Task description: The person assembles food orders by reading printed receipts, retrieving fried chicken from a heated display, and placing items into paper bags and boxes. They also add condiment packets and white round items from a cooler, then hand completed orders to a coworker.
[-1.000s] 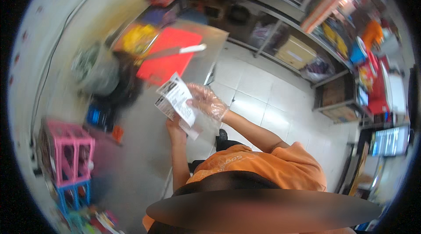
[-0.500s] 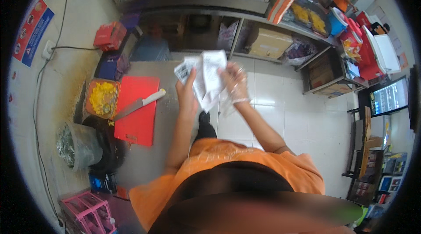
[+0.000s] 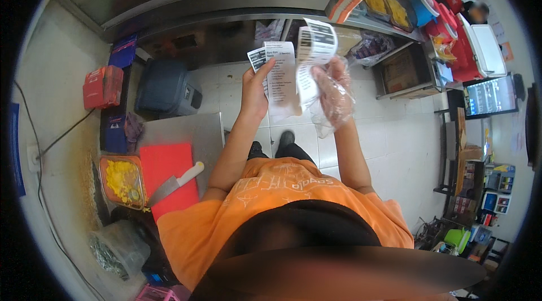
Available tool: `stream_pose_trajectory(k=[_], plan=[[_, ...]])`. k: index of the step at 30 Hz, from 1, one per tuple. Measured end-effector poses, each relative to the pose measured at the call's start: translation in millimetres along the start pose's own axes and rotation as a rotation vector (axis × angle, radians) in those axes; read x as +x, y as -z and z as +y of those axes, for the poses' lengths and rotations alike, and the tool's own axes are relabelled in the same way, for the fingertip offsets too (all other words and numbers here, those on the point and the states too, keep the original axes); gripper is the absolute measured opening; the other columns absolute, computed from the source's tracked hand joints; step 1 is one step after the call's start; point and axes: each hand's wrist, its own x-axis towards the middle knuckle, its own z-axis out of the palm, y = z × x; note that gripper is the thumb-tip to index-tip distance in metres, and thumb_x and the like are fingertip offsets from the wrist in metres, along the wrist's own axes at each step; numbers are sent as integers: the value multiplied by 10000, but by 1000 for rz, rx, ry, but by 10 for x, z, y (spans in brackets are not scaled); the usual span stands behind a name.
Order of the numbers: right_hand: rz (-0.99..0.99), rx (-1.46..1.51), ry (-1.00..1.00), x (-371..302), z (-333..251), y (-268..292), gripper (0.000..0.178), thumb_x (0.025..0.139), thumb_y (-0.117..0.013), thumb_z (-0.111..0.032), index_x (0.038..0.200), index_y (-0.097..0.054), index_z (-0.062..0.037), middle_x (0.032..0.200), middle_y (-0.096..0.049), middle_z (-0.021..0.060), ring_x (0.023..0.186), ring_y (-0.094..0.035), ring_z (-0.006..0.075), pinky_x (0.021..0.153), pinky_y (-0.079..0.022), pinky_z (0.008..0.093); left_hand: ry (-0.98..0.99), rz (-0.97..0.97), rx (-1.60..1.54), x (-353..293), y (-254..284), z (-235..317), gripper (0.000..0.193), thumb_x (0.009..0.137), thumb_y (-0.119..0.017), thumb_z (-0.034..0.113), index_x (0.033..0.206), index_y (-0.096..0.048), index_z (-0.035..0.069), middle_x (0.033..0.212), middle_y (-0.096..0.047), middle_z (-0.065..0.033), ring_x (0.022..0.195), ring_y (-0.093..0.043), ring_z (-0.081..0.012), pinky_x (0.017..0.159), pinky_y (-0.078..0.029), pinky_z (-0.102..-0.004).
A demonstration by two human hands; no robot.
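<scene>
Paper receipts (image 3: 282,83) are pinched in my left hand (image 3: 256,93), with its thumb laid over their edge and a second slip showing behind. My right hand (image 3: 336,95), in a clear plastic glove, grips another long receipt (image 3: 317,44) that curls at its upper end. The two sets of paper sit side by side in front of me, above the floor. Below and left of my left arm, a knife (image 3: 176,183) with a white handle lies on a red cutting board (image 3: 165,160). Beside the board stands a container of chopped yellow food (image 3: 123,179).
A steel counter (image 3: 195,131) carries the board. Near the wall are red boxes (image 3: 103,86) and a clear plastic tub (image 3: 121,247). A dark lidded bin (image 3: 164,86) stands beyond the counter. At the right are a shelf unit, a red cooler (image 3: 477,55) and a screen (image 3: 490,96).
The receipts, bunched together before, are now parted between my two hands, the right hand's one raised to the right. My view has turned, and both feet now show below.
</scene>
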Motion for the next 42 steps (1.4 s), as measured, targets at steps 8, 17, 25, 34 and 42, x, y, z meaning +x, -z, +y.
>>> stream_pose_trajectory(k=[8, 17, 25, 34, 42], plan=[[178, -206, -175, 928, -2, 801, 333, 796, -705, -67, 1079, -551, 17, 1021, -612, 95, 908, -585, 141, 800, -483, 254, -29, -6, 120, 796, -634, -454, 234, 851, -609, 75, 1062, -584, -21, 1016, -644, -101, 899, -628, -168, 802, -492, -291], [47, -435, -25, 1760, -220, 1580, 214, 770, -725, -106, 921, -666, 34, 896, -634, 62, 847, -576, 130, 723, -474, 279, -68, -53, 277, 1475, -1365, -917, 213, 896, -567, 105, 1061, -604, -24, 1015, -645, -69, 917, -599, -122, 816, -460, -259], [-97, -860, 368, 2168, -521, 1747, 135, 714, -684, -58, 834, -662, 0, 821, -617, 130, 801, -590, 279, 703, -471, 361, 36, -183, 284, 1999, -1717, -948, 418, 905, -577, 241, 1229, -490, -8, 1175, -582, -106, 1104, -541, -180, 939, -431, -348], [-38, -1244, 757, 2857, -978, 1604, 284, 713, -715, -100, 980, -625, -68, 885, -625, 105, 777, -596, 249, 684, -473, 364, -2, -439, 62, 2631, -2072, -812, 455, 915, -508, 165, 1332, -395, 21, 1293, -499, -195, 1184, -502, -266, 997, -404, -391], [616, -1777, 2047, 4469, -4147, 588, 414, 797, -611, -151, 1198, -509, -128, 1092, -568, 86, 1002, -550, 257, 856, -432, 377, -884, -678, 241, 2961, -2889, 1270, 486, 850, -499, 104, 1288, -394, -78, 799, -558, -111, 745, -572, -182, 751, -517, -380]])
